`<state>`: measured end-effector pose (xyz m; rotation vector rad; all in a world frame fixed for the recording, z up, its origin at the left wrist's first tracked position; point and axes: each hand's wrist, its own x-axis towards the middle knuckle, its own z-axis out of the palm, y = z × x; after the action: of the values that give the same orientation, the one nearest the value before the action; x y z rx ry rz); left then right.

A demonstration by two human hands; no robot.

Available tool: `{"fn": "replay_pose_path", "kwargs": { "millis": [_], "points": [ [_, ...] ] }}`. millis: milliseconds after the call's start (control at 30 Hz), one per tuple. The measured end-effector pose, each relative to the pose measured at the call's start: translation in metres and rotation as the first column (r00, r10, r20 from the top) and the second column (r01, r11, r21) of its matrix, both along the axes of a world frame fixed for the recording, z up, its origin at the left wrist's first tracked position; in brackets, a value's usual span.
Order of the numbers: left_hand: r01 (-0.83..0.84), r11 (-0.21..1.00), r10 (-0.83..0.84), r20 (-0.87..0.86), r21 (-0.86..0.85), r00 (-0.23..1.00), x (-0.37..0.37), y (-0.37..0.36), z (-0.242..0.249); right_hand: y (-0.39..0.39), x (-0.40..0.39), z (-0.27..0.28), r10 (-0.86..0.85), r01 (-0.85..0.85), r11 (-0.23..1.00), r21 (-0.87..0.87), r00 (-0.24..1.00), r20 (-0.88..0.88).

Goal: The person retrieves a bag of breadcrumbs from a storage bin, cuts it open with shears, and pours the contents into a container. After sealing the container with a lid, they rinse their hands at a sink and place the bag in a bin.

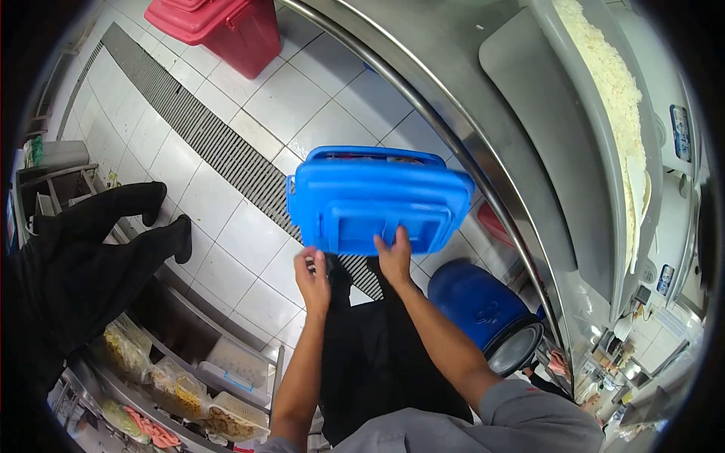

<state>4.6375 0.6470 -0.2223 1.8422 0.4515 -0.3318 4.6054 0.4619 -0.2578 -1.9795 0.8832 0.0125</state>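
A blue plastic bin [453,235] stands in front of me on the tiled floor, and its blue lid [362,185] sits tilted with a dark gap along the far edge. Some contents show in that gap, too little to name. My right hand [394,255] grips the lid at its near recessed part, thumb and fingers on the plastic. Close to the lid's near left corner is my left hand [311,278], fingers loosely curled and slightly blurred, with nothing visible in it.
A steel counter [453,98] curves along the right, bearing a grey tub [596,151] of white rice-like food. A blue drum [479,313] stands at lower right, a red bin [226,34] at the back. Another person's dark-clothed legs [98,234] are at left, beside food baskets [181,385].
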Motion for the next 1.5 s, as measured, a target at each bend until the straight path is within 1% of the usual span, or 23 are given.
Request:
{"fn": "replay_pose_path", "kwargs": {
  "millis": [67, 133, 167, 233, 267, 367, 467, 633, 700, 767, 800, 867, 933, 1000, 1033, 1067, 1133, 1167, 1233, 1267, 1333, 1467, 1500],
  "points": [
    [0.207, 0.978, -0.208, -0.039, -0.010, 0.977, -0.025, 0.001, 0.041, 0.014, -0.029, 0.048, 0.109, -0.106, 0.994, 0.033, 0.989, -0.102],
    [0.253, 0.961, -0.268, -0.142, -0.113, 0.953, -0.047, -0.006, 0.087, 0.035, -0.064, 0.070, 0.189, -0.188, 0.982, 0.024, 0.980, -0.058],
    [0.311, 0.950, -0.312, -0.042, -0.028, 0.949, -0.062, -0.008, 0.092, 0.049, -0.076, 0.078, 0.194, -0.191, 0.980, -0.053, 0.979, 0.065],
    [0.426, 0.891, -0.441, 0.072, 0.158, 0.895, -0.089, 0.000, 0.092, 0.070, -0.092, 0.098, 0.223, -0.229, 0.968, 0.102, 0.972, 0.068],
    [0.429, 0.890, -0.443, 0.069, 0.157, 0.894, -0.096, 0.001, 0.095, 0.080, -0.097, 0.107, 0.263, -0.274, 0.951, 0.141, 0.961, 0.092],
    [-0.086, 0.992, 0.071, -0.157, -0.089, 0.985, -0.109, 0.003, 0.096, 0.109, -0.113, 0.109, 0.427, -0.441, 0.878, 0.184, 0.897, 0.109],
    [-0.101, 0.995, 0.096, -0.266, -0.006, 0.959, -0.111, 0.026, 0.096, 0.122, -0.116, 0.105, 0.397, -0.419, 0.869, 0.264, 0.908, 0.135],
    [-0.187, 0.982, 0.178, -0.299, -0.001, 0.938, -0.115, 0.029, 0.091, 0.105, -0.112, 0.108, 0.634, -0.604, 0.728, 0.323, 0.773, 0.017],
    [-0.317, 0.938, 0.274, -0.265, -0.138, 0.925, -0.116, 0.023, 0.088, 0.091, -0.111, 0.113, 0.710, -0.674, 0.670, 0.312, 0.704, -0.003],
    [-0.346, 0.922, 0.291, -0.283, -0.170, 0.914, -0.114, 0.016, 0.089, 0.074, -0.110, 0.122, 0.831, -0.783, 0.539, 0.310, 0.554, -0.047],
    [-0.364, 0.909, 0.298, -0.294, -0.203, 0.908, -0.112, 0.013, 0.089, 0.064, -0.099, 0.133, 0.836, -0.786, 0.532, 0.314, 0.546, -0.048],
    [-0.379, 0.907, 0.325, -0.270, -0.184, 0.906, -0.111, 0.010, 0.083, 0.038, -0.050, 0.168, 0.959, -0.847, 0.277, 0.453, 0.272, -0.079],
    [-0.389, 0.908, 0.345, -0.249, -0.157, 0.905, -0.106, 0.015, 0.077, 0.004, 0.018, 0.212, 0.936, -0.663, 0.141, 0.736, 0.331, 0.119],
    [-0.481, 0.873, 0.460, -0.185, -0.083, 0.868, -0.088, 0.028, 0.071, -0.029, 0.047, 0.216, 0.772, -0.732, 0.552, 0.399, 0.630, 0.088],
    [-0.495, 0.868, 0.484, -0.160, -0.038, 0.860, -0.088, 0.039, 0.065, -0.038, 0.074, 0.206, 0.624, -0.615, 0.768, 0.176, 0.782, 0.012],
    [-0.510, 0.860, 0.499, -0.161, -0.032, 0.852, -0.085, 0.052, 0.061, -0.048, 0.104, 0.190, 0.518, -0.512, 0.853, 0.100, 0.853, -0.056],
    [-0.582, 0.807, 0.563, -0.166, -0.101, 0.810, -0.076, 0.072, 0.065, -0.095, 0.122, 0.075, 0.528, -0.550, 0.820, -0.157, 0.833, -0.163],
    [-0.587, 0.806, 0.571, -0.163, -0.075, 0.805, -0.075, 0.083, 0.068, -0.115, 0.130, 0.014, 0.449, -0.505, 0.860, -0.068, 0.814, -0.369],
    [-0.630, 0.775, 0.620, -0.130, -0.052, 0.773, -0.077, 0.098, 0.072, -0.138, 0.130, -0.114, 0.381, -0.536, 0.829, -0.159, 0.750, -0.540],
    [-0.644, 0.764, 0.634, -0.145, -0.039, 0.760, -0.075, 0.103, 0.079, -0.132, 0.133, -0.129, 0.378, -0.534, 0.830, -0.158, 0.749, -0.544],
    [-0.638, 0.770, 0.632, -0.142, 0.010, 0.762, -0.082, 0.117, 0.080, -0.107, 0.149, -0.160, -0.137, -0.195, 0.924, -0.328, 0.635, -0.761],
    [-0.683, 0.729, 0.681, -0.135, 0.043, 0.719, -0.080, 0.118, 0.076, -0.109, 0.149, -0.193, -0.033, -0.394, 0.882, -0.258, 0.495, -0.868],
    [-0.663, 0.746, 0.664, -0.136, 0.063, 0.735, -0.081, 0.119, 0.076, -0.114, 0.139, -0.194, -0.054, -0.404, 0.824, -0.397, 0.642, -0.765]
  ]
}}
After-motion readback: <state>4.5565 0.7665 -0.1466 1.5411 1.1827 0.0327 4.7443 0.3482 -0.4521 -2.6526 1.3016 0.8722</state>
